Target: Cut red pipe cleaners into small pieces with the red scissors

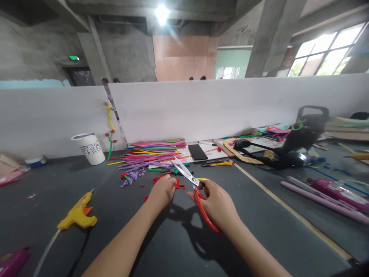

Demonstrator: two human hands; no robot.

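Note:
My right hand (219, 202) is closed round the red-handled scissors (188, 177). Their blades are slightly parted and point up and to the left, away from me. Close by on the left, my left hand (165, 188) is closed, its fingers curled down over small red pipe cleaner pieces (181, 186). Whatever those fingertips hold is hidden. Purple pipe cleaner pieces (134, 177) lie in a loose heap beyond my left hand. Behind them is a pile of long pipe cleaners (155, 150) in many colours.
A yellow glue gun (79, 213) lies on the dark table at left. A white cup (90, 150) stands near the white partition (187, 111), beside pipe cleaner flowers (111, 144). A black phone (197, 152) lies ahead, and a black lamp-like device (288, 156) is at right.

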